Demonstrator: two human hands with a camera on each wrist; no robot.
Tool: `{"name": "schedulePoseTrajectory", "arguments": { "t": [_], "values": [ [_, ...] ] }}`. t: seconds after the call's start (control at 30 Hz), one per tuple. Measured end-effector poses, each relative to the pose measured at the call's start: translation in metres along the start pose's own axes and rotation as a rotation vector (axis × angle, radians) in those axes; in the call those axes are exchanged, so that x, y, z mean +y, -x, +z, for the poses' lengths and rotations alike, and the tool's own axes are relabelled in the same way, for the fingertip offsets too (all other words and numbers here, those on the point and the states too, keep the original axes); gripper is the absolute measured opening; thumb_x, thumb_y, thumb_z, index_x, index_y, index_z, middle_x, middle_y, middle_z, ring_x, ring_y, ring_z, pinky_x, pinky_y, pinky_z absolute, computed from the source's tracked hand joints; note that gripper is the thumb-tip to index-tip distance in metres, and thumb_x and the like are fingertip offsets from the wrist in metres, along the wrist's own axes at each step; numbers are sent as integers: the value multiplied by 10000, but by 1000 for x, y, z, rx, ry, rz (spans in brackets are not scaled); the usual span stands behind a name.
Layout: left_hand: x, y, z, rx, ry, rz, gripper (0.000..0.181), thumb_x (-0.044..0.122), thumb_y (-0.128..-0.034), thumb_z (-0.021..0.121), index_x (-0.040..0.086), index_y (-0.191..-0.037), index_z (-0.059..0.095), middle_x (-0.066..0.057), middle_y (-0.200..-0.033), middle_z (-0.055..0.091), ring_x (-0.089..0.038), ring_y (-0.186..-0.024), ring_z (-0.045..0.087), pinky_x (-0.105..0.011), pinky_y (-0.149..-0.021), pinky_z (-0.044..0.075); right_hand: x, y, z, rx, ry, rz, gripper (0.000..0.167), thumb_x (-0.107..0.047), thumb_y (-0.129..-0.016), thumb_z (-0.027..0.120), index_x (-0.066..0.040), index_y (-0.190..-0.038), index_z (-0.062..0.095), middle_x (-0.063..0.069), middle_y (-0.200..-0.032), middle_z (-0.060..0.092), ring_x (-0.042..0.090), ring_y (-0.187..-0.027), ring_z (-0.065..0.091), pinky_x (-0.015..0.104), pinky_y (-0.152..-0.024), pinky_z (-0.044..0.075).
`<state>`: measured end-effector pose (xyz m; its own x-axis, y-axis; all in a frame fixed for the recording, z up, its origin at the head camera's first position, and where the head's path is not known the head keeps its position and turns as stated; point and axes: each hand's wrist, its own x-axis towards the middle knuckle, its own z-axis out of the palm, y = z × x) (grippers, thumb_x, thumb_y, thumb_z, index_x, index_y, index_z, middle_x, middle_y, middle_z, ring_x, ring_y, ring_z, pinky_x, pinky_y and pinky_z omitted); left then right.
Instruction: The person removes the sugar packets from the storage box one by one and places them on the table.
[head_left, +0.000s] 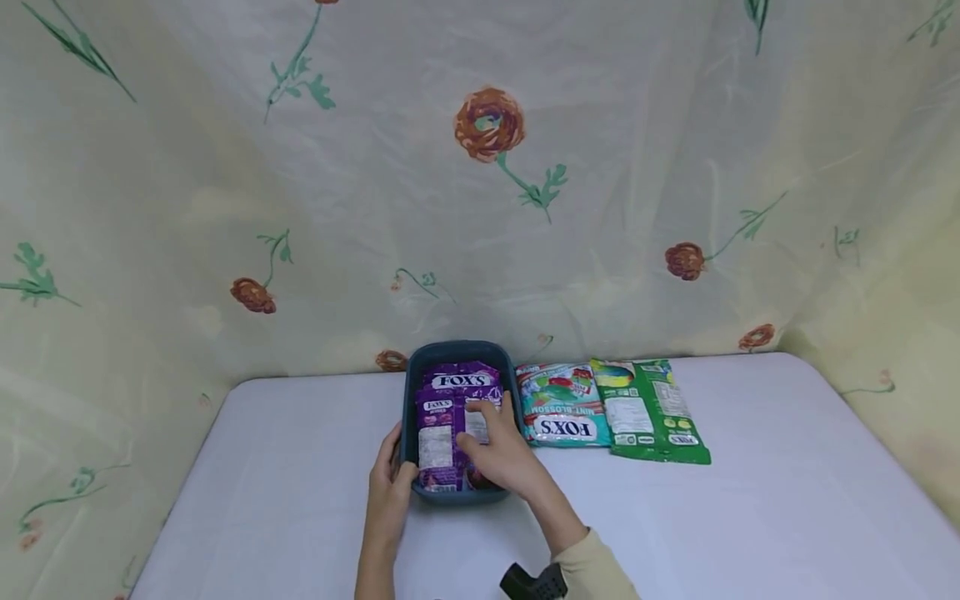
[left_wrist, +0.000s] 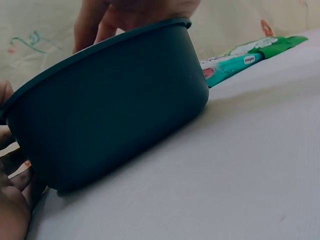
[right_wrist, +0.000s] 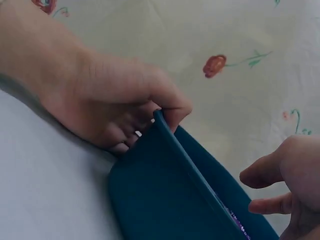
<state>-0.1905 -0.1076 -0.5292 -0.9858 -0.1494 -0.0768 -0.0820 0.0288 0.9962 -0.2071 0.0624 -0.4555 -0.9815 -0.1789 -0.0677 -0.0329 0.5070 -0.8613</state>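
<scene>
A dark blue plastic tub (head_left: pixel 463 498) stands on the white table and holds purple FOX'S candy bags (head_left: pixel 437 450). Another purple bag (head_left: pixel 459 381) shows at the tub's far end. My left hand (head_left: pixel 387 487) grips the tub's near left side; in the right wrist view its thumb hooks over the rim, with the other fingers against the outer wall. Over the bags is my right hand (head_left: pixel 501 450), thumb and index finger spread apart. Whether its fingertips touch the purple bag is hard to tell, and its other fingers are partly hidden.
Right of the tub lies a teal and red FOX'S Mint Blossom bag (head_left: pixel 564 404). A green FOX'S bag (head_left: pixel 651 412) lies beside it, edges meeting. Behind the white table (head_left: pixel 300 500) hangs a flower-patterned sheet (head_left: pixel 360 208).
</scene>
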Motion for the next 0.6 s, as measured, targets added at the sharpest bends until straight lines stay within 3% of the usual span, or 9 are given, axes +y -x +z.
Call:
{"name": "schedulePoseTrajectory", "arguments": {
  "t": [0.1,0.23,0.33,0.47,0.6],
  "values": [
    [1,0,1,0,-5,1,635,97,-851,459,234,-1460,342,-47,-1506,365,-245,-1364,389,-476,-1082,338,1,-3,-1,3,-5,10,427,-236,-913,556,-133,-1321,483,305,-1547,-2,505,-1412,83,718,-1029,183],
    [1,1,0,-3,5,17,636,73,-851,450,219,-1460,341,-43,-1495,380,-211,-1363,387,-426,-1069,345,1,-1,-6,2,-109,30,379,-215,-919,554,-147,-1288,508,249,-1563,87,442,-1439,80,680,-1071,160],
    [2,2,-1,-12,0,29,639,64,-853,448,221,-1462,337,-35,-1503,368,-194,-1381,360,-344,-1066,352,1,1,-10,4,-175,11,346,-177,-916,556,-107,-1253,522,215,-1524,243,402,-1428,190,587,-1110,215],
    [3,2,-1,-9,-15,34,640,61,-852,450,230,-1460,342,-34,-1509,358,-191,-1386,350,-296,-1057,351,2,6,-13,-1,-181,-35,312,-165,-913,566,-106,-1219,542,159,-1416,434,370,-1334,399,505,-1077,340],
    [3,3,0,0,-8,31,643,53,-844,450,221,-1456,353,-52,-1498,376,-216,-1372,369,-394,-1077,333,5,9,-12,-27,-164,-91,355,-160,-911,575,-163,-1263,523,160,-1516,304,382,-1352,368,546,-1063,339]
  ]
}}
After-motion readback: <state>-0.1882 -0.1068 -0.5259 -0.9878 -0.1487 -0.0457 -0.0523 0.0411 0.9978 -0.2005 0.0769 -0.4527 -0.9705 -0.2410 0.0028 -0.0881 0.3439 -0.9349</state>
